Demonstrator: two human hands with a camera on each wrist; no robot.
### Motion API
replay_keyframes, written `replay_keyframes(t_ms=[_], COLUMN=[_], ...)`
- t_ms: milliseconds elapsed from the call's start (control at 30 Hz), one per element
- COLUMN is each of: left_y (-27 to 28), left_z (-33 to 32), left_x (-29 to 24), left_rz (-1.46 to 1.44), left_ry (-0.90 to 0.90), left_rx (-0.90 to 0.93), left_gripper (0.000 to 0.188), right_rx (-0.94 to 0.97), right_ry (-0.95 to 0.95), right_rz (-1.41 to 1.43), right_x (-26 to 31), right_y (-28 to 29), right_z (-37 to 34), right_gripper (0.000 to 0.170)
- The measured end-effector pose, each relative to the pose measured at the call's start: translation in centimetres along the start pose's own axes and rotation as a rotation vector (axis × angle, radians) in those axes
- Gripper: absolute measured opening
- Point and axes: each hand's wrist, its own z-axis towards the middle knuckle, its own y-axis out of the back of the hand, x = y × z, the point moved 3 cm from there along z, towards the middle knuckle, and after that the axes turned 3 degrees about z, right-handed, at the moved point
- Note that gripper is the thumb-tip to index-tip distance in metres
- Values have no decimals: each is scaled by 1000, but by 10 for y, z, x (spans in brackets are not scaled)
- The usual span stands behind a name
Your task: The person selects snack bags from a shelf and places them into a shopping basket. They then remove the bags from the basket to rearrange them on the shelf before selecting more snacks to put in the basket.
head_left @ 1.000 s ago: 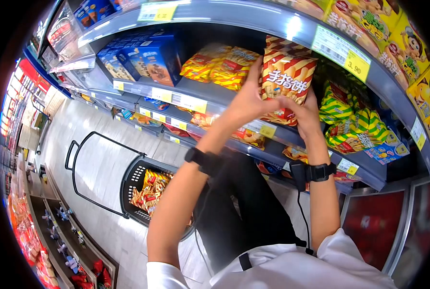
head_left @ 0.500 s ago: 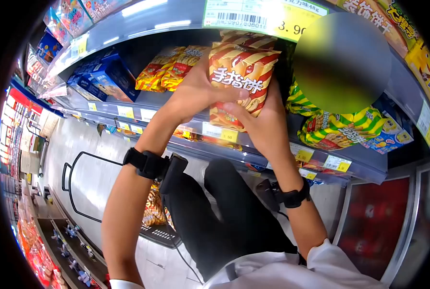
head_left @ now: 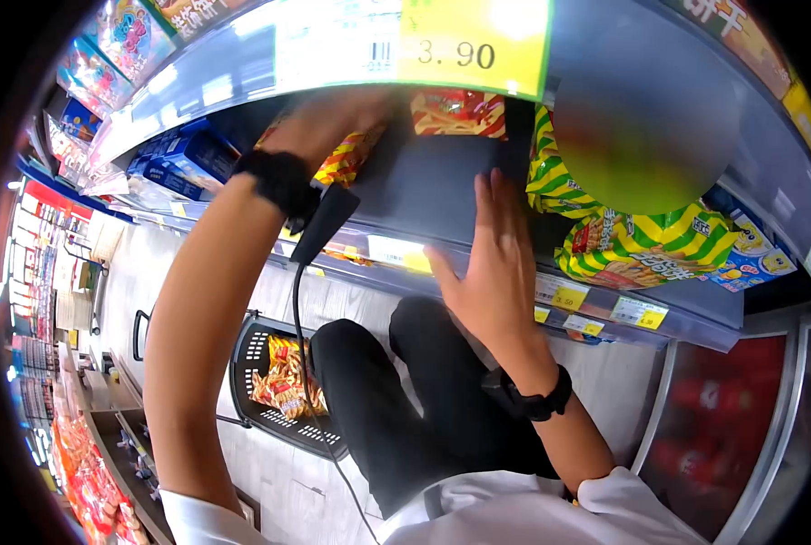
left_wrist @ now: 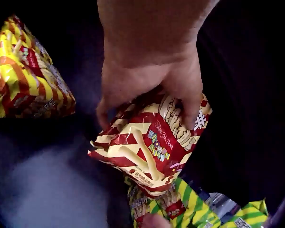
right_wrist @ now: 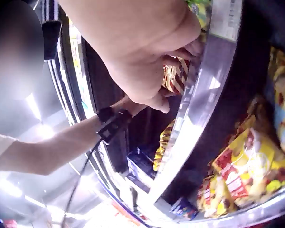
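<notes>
A red-and-cream striped snack bag [head_left: 460, 113] lies on the middle shelf, partly hidden by the shelf above. In the left wrist view the left hand [left_wrist: 152, 61] reaches down over the striped bag [left_wrist: 147, 142], thumb on one side and fingers on the other. Blurred in the head view, the left hand [head_left: 333, 118] extends under the upper shelf. The right hand [head_left: 496, 272] is raised in front of the shelf, fingers straight, thumb spread, holding nothing. Behind the right hand [right_wrist: 142, 57], part of a striped bag [right_wrist: 175, 76] shows in the right wrist view.
Green-and-yellow bags [head_left: 651, 241] stand right of the right hand; blue boxes [head_left: 183, 162] are at the left. The upper shelf's edge with a price tag [head_left: 415, 45] overhangs the hands. On the floor stands a black basket [head_left: 247, 359] with snack bags inside.
Both hands were on the striped bag; the right hand has come away from it. The bag now appears farther under the upper shelf, and the left hand has moved up and left in view.
</notes>
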Motion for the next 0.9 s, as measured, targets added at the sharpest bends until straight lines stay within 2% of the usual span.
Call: replay_keyframes(t_ms=[33, 67, 100, 133, 167, 200, 233, 300, 467, 700, 900], left_y=[5, 5, 8, 9, 8, 7, 6, 1, -18, -50, -50], left_z=[0, 2, 2, 6, 9, 12, 16, 22, 45, 90, 96], left_x=[1, 8, 9, 13, 21, 28, 34, 48, 69, 65, 61], left_rz=[-62, -388, -470, -488, -470, -449, -423, -397, -370, -287, -275], left_ry=[80, 383, 460, 497, 519, 525, 537, 560, 594, 550, 520], left_rx=[-8, -60, -92, -110, -122, -128, -138, -143, -112, -80, -61], left_gripper=[34, 35, 35, 36, 37, 38, 39, 40, 45, 52, 58], right_rx=[1, -6, -12, -4, 70, 153, 190, 55, -14, 7, 25], right_ry=[0, -4, -3, 8, -59, -122, -97, -148, -108, -100, -87], right_rz=[4, 10, 17, 20, 41, 57, 57, -5, 74, 62, 0], right_x=[0, 0, 0, -1, -3, -6, -6, -7, -10, -9, -9], right_y=[0, 0, 0, -1, -3, -5, -7, -7, -8, -9, -10], right_z=[0, -1, 0, 3, 5, 5, 4, 7, 8, 11, 12], right_gripper=[83, 75, 68, 68, 57, 47, 47, 29, 18, 19, 21])
